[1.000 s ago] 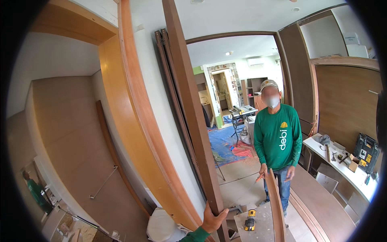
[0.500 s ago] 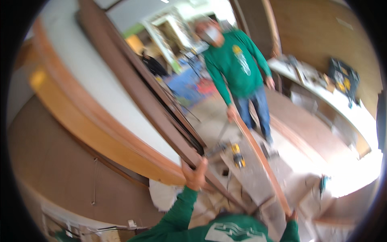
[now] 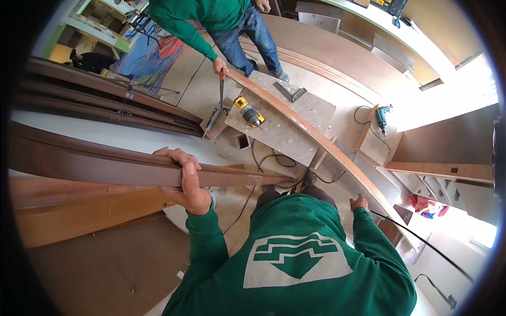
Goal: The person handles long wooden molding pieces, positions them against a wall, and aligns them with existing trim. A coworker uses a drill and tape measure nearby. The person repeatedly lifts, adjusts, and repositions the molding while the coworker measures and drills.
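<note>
My left hand (image 3: pixel 185 179) is wrapped round a long dark brown board (image 3: pixel 100 160) that reaches in from the left. The thumb lies over its face and the fingers over its top edge. A long, narrow wooden strip (image 3: pixel 300 118) runs slantwise from a co-worker's hand down to the right. At its near edge is my right hand (image 3: pixel 359 203), with the fingers curled against the strip and partly hidden. Around the strip's far end, the co-worker's hand (image 3: pixel 220 65) also has an orange-handled tool (image 3: pixel 222 79) with a thin dark shaft.
A yellow drill (image 3: pixel 248 111) and a metal square (image 3: pixel 290 91) lie on a dusty board (image 3: pixel 284 139). To the right, a teal power tool (image 3: pixel 383 117) stands on a box. Black cables (image 3: pixel 276 158) trail across the floor. Dark brown frames (image 3: pixel 105 100) lean at left.
My view has tilted downward, so the co-worker now shows at the top edge, with the head out of view. My left hand stays on the brown board and my right hand at the strip.
</note>
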`<action>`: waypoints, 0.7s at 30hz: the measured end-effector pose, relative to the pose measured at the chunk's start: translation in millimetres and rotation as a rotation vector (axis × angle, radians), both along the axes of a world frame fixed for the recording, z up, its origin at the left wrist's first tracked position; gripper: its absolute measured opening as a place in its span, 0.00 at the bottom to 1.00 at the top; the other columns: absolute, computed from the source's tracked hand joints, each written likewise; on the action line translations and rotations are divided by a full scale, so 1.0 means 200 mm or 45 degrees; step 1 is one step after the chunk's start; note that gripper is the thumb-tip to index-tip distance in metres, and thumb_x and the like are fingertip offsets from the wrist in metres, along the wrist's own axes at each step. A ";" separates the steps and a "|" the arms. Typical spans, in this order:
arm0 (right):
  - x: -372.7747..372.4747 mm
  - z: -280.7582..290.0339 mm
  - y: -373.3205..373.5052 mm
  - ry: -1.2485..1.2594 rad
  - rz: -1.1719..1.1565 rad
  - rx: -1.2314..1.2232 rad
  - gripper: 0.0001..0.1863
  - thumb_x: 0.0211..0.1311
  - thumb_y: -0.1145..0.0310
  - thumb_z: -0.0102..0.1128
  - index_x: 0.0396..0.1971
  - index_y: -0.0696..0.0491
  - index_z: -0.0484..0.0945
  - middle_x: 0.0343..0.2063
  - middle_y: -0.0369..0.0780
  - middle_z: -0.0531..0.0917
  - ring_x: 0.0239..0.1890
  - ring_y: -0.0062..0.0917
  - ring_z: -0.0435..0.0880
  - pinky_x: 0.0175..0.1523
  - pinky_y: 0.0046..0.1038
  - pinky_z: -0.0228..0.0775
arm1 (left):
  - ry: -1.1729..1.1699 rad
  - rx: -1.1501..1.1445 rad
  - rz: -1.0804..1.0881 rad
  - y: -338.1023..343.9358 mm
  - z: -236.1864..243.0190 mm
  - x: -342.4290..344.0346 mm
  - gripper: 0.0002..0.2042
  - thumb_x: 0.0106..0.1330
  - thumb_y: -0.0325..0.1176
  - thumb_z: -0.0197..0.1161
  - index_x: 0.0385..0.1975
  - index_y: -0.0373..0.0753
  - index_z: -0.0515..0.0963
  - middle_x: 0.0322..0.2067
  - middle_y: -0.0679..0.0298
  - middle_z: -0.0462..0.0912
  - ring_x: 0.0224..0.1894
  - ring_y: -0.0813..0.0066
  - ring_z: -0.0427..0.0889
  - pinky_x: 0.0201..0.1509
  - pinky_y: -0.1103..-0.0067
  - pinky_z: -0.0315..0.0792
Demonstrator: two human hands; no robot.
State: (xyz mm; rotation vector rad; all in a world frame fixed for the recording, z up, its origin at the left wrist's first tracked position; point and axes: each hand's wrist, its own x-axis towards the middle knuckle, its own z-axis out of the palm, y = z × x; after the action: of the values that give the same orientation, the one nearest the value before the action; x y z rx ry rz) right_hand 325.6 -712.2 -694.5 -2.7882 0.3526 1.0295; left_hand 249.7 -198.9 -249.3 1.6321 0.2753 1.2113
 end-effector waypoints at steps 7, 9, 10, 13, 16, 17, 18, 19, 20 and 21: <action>-0.36 -0.18 0.28 0.060 -0.146 0.163 0.36 0.58 0.47 0.72 0.61 0.57 0.80 0.58 0.54 0.84 0.64 0.48 0.80 0.70 0.42 0.72 | -0.022 -0.143 -0.132 0.14 -0.08 -0.12 0.24 0.62 0.29 0.60 0.57 0.29 0.65 0.34 0.62 0.73 0.32 0.76 0.69 0.40 0.78 0.70; -0.41 -0.26 0.44 0.180 -0.145 0.165 0.32 0.57 0.46 0.72 0.53 0.56 0.85 0.54 0.55 0.85 0.58 0.49 0.84 0.60 0.45 0.79 | -0.044 -0.090 -0.208 0.19 -0.10 -0.14 0.21 0.65 0.29 0.57 0.56 0.28 0.66 0.34 0.62 0.73 0.32 0.76 0.70 0.40 0.77 0.69; -0.44 -0.28 0.52 0.187 -0.085 0.170 0.30 0.56 0.45 0.71 0.49 0.56 0.87 0.51 0.55 0.87 0.54 0.48 0.86 0.58 0.46 0.80 | 0.006 -0.081 -0.189 0.21 -0.10 -0.15 0.19 0.66 0.30 0.56 0.54 0.27 0.66 0.33 0.62 0.72 0.32 0.76 0.69 0.42 0.75 0.69; -0.52 -0.29 0.77 0.097 -0.032 0.270 0.24 0.59 0.53 0.66 0.49 0.55 0.87 0.50 0.51 0.88 0.56 0.49 0.85 0.62 0.47 0.78 | -0.008 0.002 -0.313 0.25 -0.12 -0.18 0.15 0.68 0.35 0.55 0.44 0.30 0.65 0.32 0.61 0.71 0.31 0.74 0.68 0.42 0.73 0.67; -0.65 -0.22 0.86 0.045 -0.185 0.190 0.24 0.64 0.51 0.62 0.50 0.54 0.87 0.52 0.49 0.88 0.57 0.46 0.85 0.64 0.46 0.76 | -0.029 0.067 -0.416 0.30 -0.11 -0.21 0.13 0.69 0.37 0.55 0.41 0.32 0.64 0.30 0.63 0.68 0.31 0.75 0.68 0.38 0.76 0.66; -0.70 -0.21 0.86 0.070 -0.227 0.144 0.24 0.66 0.50 0.60 0.50 0.54 0.87 0.52 0.49 0.88 0.57 0.45 0.85 0.64 0.46 0.76 | 0.003 0.047 -0.405 0.31 -0.10 -0.21 0.13 0.70 0.37 0.55 0.40 0.33 0.64 0.30 0.63 0.67 0.31 0.75 0.68 0.37 0.77 0.65; -0.76 -0.21 0.85 0.059 -0.278 0.113 0.25 0.67 0.49 0.59 0.50 0.54 0.87 0.52 0.49 0.88 0.57 0.45 0.86 0.64 0.46 0.76 | -0.020 0.076 -0.429 0.32 -0.10 -0.21 0.13 0.70 0.38 0.55 0.40 0.33 0.64 0.29 0.64 0.66 0.31 0.75 0.67 0.36 0.78 0.65; -0.81 -0.22 0.83 0.131 -0.256 0.138 0.25 0.67 0.48 0.59 0.49 0.54 0.88 0.52 0.49 0.88 0.57 0.46 0.86 0.64 0.46 0.76 | -0.014 0.064 -0.427 0.32 -0.09 -0.21 0.13 0.70 0.38 0.55 0.40 0.34 0.64 0.29 0.64 0.66 0.30 0.75 0.67 0.34 0.79 0.65; -0.85 -0.24 0.81 0.170 -0.242 0.179 0.25 0.68 0.48 0.59 0.48 0.55 0.88 0.51 0.50 0.88 0.57 0.46 0.85 0.63 0.46 0.76 | -0.004 0.032 -0.428 0.33 -0.09 -0.21 0.14 0.71 0.39 0.55 0.39 0.34 0.64 0.29 0.65 0.65 0.30 0.75 0.67 0.33 0.80 0.64; -0.90 -0.27 0.79 0.222 -0.241 0.190 0.26 0.69 0.47 0.58 0.47 0.55 0.88 0.51 0.50 0.88 0.57 0.47 0.85 0.63 0.46 0.77 | -0.019 0.071 -0.431 0.33 -0.09 -0.20 0.13 0.71 0.38 0.55 0.39 0.33 0.64 0.28 0.65 0.65 0.29 0.76 0.67 0.32 0.80 0.64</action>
State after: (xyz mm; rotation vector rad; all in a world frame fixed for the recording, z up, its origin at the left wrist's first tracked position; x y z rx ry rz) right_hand 145.0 -553.7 -749.0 -2.4860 0.5262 1.2017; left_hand 209.3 -132.4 -267.1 1.6386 -0.0455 0.9785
